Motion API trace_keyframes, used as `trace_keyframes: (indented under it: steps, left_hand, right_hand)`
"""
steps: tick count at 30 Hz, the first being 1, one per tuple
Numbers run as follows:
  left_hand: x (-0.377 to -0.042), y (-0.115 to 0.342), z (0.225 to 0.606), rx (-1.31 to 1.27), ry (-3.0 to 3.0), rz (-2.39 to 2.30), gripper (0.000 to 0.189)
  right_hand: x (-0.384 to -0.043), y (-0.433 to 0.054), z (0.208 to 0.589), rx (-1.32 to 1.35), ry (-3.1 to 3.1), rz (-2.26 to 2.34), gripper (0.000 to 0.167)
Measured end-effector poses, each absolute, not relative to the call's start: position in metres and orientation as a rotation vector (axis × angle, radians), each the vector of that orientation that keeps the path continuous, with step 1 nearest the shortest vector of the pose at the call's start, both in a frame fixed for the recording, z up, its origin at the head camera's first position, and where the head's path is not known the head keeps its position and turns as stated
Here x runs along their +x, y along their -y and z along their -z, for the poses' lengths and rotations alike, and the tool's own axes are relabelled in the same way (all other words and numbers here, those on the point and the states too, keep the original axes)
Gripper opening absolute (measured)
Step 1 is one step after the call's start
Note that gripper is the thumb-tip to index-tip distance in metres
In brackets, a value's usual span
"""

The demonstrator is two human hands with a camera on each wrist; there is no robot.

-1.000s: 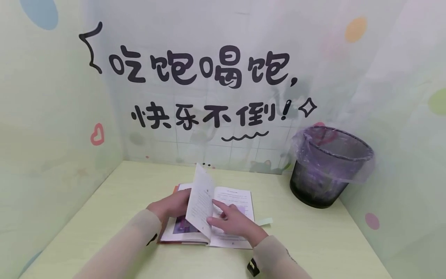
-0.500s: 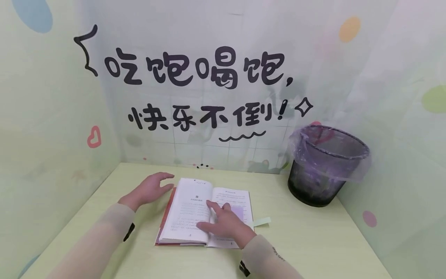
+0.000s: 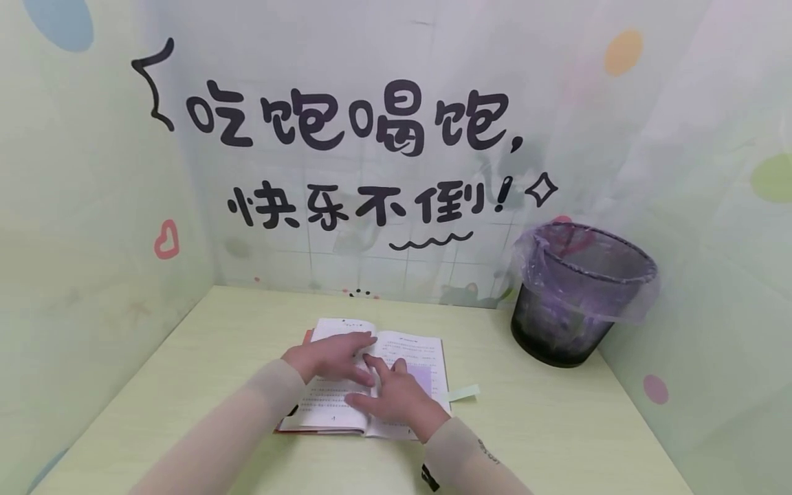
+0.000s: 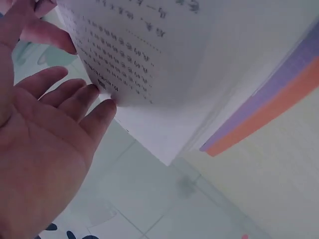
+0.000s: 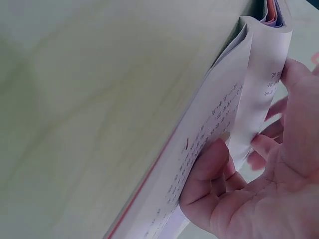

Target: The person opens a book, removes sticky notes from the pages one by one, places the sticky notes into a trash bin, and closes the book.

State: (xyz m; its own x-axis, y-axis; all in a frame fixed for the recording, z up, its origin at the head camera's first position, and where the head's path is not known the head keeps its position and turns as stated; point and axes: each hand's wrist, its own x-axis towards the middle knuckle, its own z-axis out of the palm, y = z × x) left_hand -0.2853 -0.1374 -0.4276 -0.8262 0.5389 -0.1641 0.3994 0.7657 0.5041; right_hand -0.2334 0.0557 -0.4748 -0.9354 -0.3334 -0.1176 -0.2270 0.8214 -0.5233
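An open book lies on the table with printed text on both pages. My left hand is over the left page, fingers stretched toward the centre fold. In the left wrist view, that hand's fingertips touch the printed page. My right hand rests on the book at the fold, its index finger and thumb extended and other fingers bent. The right wrist view shows its bent fingers against the right page. Partly covered by this hand, a purple sticky note is on the right page.
A pale green paper tab sticks out from the book's right side. On the table at the back right stands a black waste bin with a purple liner. Printed wall sheets enclose the back and both sides.
The page that stood upright has gone over to the left and lies flat. My left hand came off the book to the left, then moved right onto that page. The right hand stays near the fold.
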Motion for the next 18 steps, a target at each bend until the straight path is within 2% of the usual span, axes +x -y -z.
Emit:
trace_keyframes:
  steps: [18]
  left_hand:
    - [-0.284, 0.141, 0.442, 0.659, -2.653, -0.681, 0.111]
  right_hand:
    - [-0.232, -0.059, 0.474, -0.461, -2.806, 0.726, 0.093]
